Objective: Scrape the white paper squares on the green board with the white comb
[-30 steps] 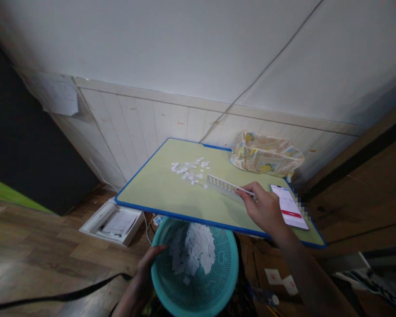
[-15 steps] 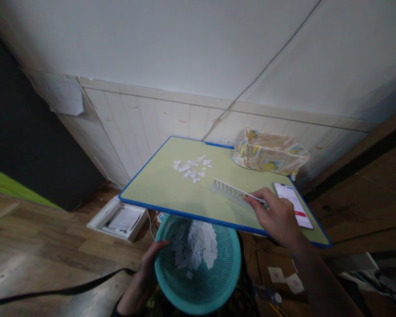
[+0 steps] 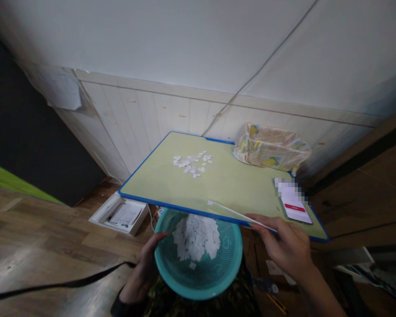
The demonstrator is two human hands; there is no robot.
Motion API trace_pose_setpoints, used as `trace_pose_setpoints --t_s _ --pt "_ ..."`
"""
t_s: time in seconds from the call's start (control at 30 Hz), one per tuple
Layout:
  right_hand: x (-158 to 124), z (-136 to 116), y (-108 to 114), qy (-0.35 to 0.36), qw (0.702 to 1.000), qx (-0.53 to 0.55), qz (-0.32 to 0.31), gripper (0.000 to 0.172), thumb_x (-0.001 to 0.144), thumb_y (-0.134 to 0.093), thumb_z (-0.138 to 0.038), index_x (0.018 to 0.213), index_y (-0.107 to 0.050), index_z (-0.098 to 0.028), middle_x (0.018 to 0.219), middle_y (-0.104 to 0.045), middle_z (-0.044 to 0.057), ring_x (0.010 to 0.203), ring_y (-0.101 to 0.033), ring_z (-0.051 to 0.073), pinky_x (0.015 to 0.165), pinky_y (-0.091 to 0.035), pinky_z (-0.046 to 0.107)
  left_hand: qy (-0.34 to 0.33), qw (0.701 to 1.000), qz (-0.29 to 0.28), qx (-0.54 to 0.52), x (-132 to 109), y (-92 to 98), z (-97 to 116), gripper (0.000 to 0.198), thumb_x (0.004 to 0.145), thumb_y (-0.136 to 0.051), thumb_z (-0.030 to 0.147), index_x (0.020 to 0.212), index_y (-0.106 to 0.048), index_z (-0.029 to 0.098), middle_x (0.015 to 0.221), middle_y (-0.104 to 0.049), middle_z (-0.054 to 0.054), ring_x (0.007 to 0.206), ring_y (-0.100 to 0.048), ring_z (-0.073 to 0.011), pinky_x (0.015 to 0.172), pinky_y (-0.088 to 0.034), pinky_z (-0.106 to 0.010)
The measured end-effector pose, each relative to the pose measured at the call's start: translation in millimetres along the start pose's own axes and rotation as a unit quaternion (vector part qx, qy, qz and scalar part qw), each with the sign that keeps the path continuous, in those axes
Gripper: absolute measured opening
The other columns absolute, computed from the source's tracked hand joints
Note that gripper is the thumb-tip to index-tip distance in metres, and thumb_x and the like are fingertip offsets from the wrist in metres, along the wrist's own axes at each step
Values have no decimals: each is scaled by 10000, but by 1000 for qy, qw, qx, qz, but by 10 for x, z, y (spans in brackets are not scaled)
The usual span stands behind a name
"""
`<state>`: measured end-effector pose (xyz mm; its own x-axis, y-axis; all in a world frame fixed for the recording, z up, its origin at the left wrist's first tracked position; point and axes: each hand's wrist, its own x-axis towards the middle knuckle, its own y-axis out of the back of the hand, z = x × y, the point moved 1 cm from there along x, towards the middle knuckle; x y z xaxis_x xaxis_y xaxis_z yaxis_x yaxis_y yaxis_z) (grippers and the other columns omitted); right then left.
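My left hand (image 3: 149, 256) is closed on the left rim of a teal plastic basket (image 3: 230, 259) below the table's front edge. White paper scraps (image 3: 198, 237) are heaped inside it. My right hand (image 3: 285, 242) grips a thin white slotted plastic strip (image 3: 236, 211), seen nearly edge-on. The strip reaches left over the front of the pale green table (image 3: 158, 180), which has a blue edge. By the strip's far end is a small paper scrap (image 3: 210, 202). More white scraps (image 3: 192, 164) lie scattered on the table's left half.
At the table's back right stands a patterned cloth bin (image 3: 272, 149), with a phone (image 3: 292, 200) in front of it. A white box (image 3: 120, 213) sits on the floor at left. A cable (image 3: 251, 81) runs down the wall, and a black strap (image 3: 69, 290) crosses the lower left.
My right hand has drawn the strip toward the table's front edge and turned it from showing its slotted face to nearly edge-on. My left hand still holds the basket.
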<state>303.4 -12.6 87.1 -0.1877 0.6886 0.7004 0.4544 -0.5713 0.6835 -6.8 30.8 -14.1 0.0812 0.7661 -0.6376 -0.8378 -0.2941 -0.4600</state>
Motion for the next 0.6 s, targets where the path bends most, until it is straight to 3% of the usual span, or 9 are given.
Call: trace_pose_setpoints --t_s 0.23,0.33,0.43,0.6 --pt "-87 -308 120 65 996 60 2 259 814 -682 -64 1039 -610 -171 961 -767 45 847 -735 143 785 -580 213 8 1000 -4 5 -21 -77 38 219 853 -573 152 720 -736 90 636 -769 -89 537 -700 -206 644 -595 -332" --pt "-83 -325 139 48 998 45 21 241 805 -695 -70 1004 -610 -176 916 -772 34 814 -739 139 757 -583 203 9 1000 -5 0 -32 -96 53 229 857 -560 134 709 -730 94 637 -770 -85 543 -706 -204 644 -596 -321" --pt "-58 -310 108 30 996 25 83 258 781 -718 -65 985 -605 -176 902 -774 35 797 -741 141 750 -586 202 22 1000 -5 1 -38 -117 63 241 860 -549 132 704 -729 92 612 -761 -90 533 -704 -209 608 -595 -318" --pt "-15 -297 -27 61 991 42 113 281 763 -730 -72 985 -599 -184 1011 -759 48 875 -737 167 737 -602 225 32 999 3 -3 -61 -100 64 228 849 -563 137 691 -724 103 579 -750 -82 466 -677 -208 508 -578 -320"
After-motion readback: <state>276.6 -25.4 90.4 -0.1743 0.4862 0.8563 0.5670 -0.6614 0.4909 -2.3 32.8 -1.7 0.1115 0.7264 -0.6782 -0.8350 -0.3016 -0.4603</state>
